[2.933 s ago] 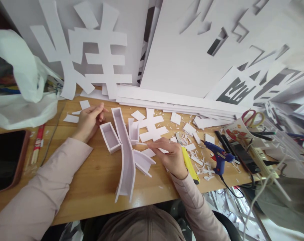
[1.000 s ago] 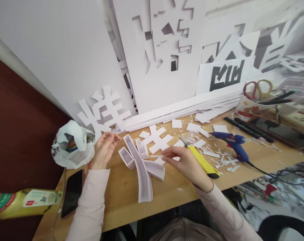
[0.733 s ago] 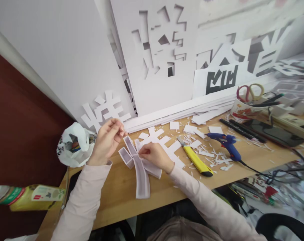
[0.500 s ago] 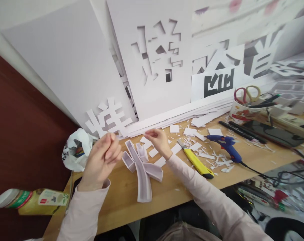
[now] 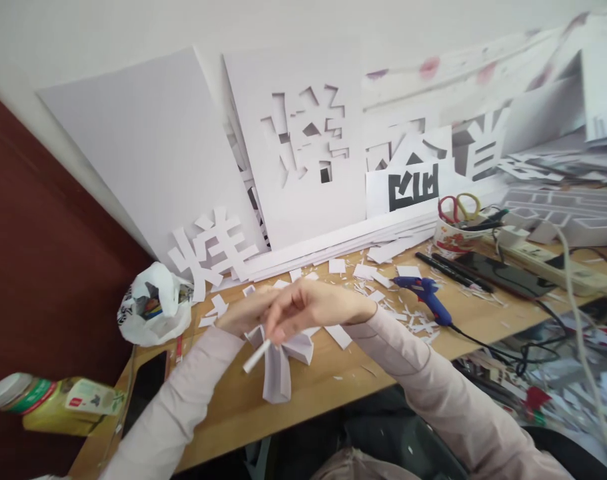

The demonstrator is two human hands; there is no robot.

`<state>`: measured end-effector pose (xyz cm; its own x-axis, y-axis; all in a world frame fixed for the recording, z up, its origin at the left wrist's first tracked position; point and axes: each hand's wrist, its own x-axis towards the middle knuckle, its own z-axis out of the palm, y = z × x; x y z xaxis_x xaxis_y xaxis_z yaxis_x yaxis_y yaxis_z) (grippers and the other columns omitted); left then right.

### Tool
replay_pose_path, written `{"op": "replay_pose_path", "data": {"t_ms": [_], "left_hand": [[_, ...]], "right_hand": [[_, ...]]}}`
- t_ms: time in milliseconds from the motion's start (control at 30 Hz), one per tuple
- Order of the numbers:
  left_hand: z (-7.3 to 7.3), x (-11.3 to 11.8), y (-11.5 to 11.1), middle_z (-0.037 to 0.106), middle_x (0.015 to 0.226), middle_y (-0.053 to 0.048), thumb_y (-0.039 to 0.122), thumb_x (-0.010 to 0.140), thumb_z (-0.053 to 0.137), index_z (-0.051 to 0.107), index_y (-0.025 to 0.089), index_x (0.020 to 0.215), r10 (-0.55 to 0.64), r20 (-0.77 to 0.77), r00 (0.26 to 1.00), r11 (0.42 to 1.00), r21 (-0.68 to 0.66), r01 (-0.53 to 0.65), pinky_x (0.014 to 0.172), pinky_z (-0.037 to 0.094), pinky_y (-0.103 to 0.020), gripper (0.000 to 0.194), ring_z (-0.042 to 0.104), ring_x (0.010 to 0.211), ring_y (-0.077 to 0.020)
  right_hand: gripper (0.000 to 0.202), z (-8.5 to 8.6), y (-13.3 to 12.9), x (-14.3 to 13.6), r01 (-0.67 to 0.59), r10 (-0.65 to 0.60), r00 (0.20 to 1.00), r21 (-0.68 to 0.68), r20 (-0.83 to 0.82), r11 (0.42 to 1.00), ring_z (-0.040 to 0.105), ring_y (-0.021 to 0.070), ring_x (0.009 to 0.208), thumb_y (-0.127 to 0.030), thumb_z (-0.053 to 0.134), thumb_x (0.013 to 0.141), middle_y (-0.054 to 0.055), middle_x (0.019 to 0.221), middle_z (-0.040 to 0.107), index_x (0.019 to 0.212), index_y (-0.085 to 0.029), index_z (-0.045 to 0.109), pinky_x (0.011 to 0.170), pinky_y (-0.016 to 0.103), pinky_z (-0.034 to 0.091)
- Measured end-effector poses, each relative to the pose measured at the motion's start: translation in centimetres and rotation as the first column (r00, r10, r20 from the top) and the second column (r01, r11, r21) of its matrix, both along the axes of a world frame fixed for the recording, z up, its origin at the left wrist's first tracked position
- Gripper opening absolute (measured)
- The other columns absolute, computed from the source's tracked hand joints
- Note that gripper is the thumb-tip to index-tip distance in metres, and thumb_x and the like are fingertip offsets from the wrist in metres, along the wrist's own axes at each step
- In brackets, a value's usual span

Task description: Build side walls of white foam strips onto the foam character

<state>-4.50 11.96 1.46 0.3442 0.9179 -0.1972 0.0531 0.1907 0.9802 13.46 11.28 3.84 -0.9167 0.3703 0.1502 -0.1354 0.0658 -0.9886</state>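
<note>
Between the thumb and fingers of my right hand (image 5: 303,310) is a narrow white strip of board (image 5: 257,357), slanting down to the left. My left hand (image 5: 246,311) reaches in behind the right one, which hides most of its fingers. Below both hands, a hollow, branching white character piece (image 5: 277,380) with raised side walls lies on the wooden table (image 5: 233,407). My hands cover its upper part. Small white board offcuts (image 5: 217,305) are scattered close by.
A blue glue gun (image 5: 426,293) with a trailing cable lies to the right, among white scraps. Behind it, a cup (image 5: 453,233) holds scissors. A plastic bag (image 5: 156,303) and a jar (image 5: 58,403) are on the left. Large white boards (image 5: 303,207) lean on the wall.
Both hands have come together over the character piece; the right moved down and left, the left moved right. A white strip now shows in the right hand. The yellow cutter is no longer visible.
</note>
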Motion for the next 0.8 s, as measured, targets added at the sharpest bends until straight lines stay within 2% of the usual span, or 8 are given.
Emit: {"op": "replay_pose_path", "data": {"t_ms": [33,100,200,300,400,533,700,800], "left_hand": [[1.3,-0.2,0.2,0.039,0.035,0.004,0.050,0.070,0.084,0.049,0.018,0.042,-0.007,-0.023,1.000,1.000,0.006,0.007,0.037,0.023,-0.023,0.055,0.029,0.035,-0.0051],[4.6,-0.7,0.2,0.032,0.032,0.007,0.056,0.072,0.081,0.045,0.018,0.042,0.004,-0.047,0.999,0.999,0.045,-0.002,0.037,0.014,-0.022,0.060,0.021,0.034,-0.0031],[10.7,-0.6,-0.9,0.029,0.032,0.007,0.057,0.082,0.071,0.043,0.019,0.044,0.040,-0.154,0.987,0.972,0.237,-0.002,0.038,0.013,-0.020,0.061,0.022,0.033,-0.0037],[16.5,0.8,-2.3,0.030,0.032,0.006,0.052,0.091,0.064,0.042,0.018,0.043,0.095,-0.168,0.981,0.910,0.414,-0.018,0.040,0.017,-0.018,0.062,0.024,0.033,-0.0026],[20.0,2.3,-2.9,0.040,0.034,0.005,0.048,0.089,0.068,0.050,0.016,0.046,0.148,-0.128,0.981,0.834,0.548,-0.055,0.038,0.022,-0.016,0.056,0.032,0.032,-0.0021],[20.1,3.3,-2.3,0.071,0.064,-0.003,0.023,0.087,0.074,0.073,0.010,0.070,0.177,0.138,0.975,0.819,0.528,-0.223,0.055,0.051,-0.015,0.022,0.063,0.053,-0.0065],[16.0,3.1,-2.0,0.074,0.071,-0.006,0.003,0.085,0.068,0.075,0.008,0.078,0.299,0.397,0.868,0.885,0.225,-0.408,0.061,0.058,-0.016,0.012,0.068,0.060,-0.0086],[13.8,3.2,-1.7,0.072,0.066,-0.004,0.001,0.085,0.066,0.074,0.008,0.075,0.345,0.453,0.822,0.892,0.112,-0.437,0.056,0.057,-0.016,0.015,0.067,0.057,-0.0087]], "right_hand": [[0.010,-0.6,-0.1,0.2,-0.010,0.005,0.995,0.049,0.096,0.999,0.069,0.0121,0.068,-0.022,0.079,0.072,-0.001,0.074,0.075,0.082,-0.019,0.080,0.067,0.022,0.052],[0.009,-1.9,0.3,0.0,0.159,-0.195,0.956,0.171,0.219,0.972,0.067,0.0131,0.062,-0.010,0.078,0.066,-0.002,0.064,0.073,0.070,-0.018,0.079,0.061,0.022,0.049],[0.018,-2.8,1.7,-1.4,0.525,-0.583,0.796,0.296,0.159,0.798,0.063,0.0139,0.058,0.000,0.072,0.063,-0.001,0.055,0.069,0.057,-0.017,0.074,0.060,0.024,0.045],[0.011,-1.2,3.5,-2.7,0.664,-0.694,0.720,0.262,0.030,0.700,0.067,0.0158,0.067,-0.010,0.069,0.074,0.003,0.066,0.074,0.069,-0.016,0.077,0.068,0.027,0.048],[0.012,2.2,4.3,-2.6,0.718,-0.708,0.694,0.207,-0.130,0.665,0.070,0.0161,0.077,-0.025,0.071,0.080,0.004,0.081,0.078,0.085,-0.017,0.079,0.076,0.028,0.051],[0.023,5.1,3.7,-0.5,0.793,-0.763,0.550,-0.074,-0.339,0.604,0.068,0.0166,0.078,-0.032,0.085,0.064,0.003,0.079,0.077,0.082,-0.019,0.079,0.079,0.031,0.051],[0.033,4.2,2.9,2.2,0.821,-0.886,0.303,-0.375,-0.352,0.430,0.065,0.0147,0.072,-0.035,0.091,0.055,0.002,0.075,0.074,0.082,-0.020,0.079,0.076,0.031,0.048],[0.038,3.8,2.8,2.7,0.768,-0.882,0.300,-0.456,-0.364,0.450,0.066,0.0146,0.077,-0.041,0.091,0.056,0.001,0.082,0.074,0.086,-0.022,0.079,0.078,0.030,0.048]]}}
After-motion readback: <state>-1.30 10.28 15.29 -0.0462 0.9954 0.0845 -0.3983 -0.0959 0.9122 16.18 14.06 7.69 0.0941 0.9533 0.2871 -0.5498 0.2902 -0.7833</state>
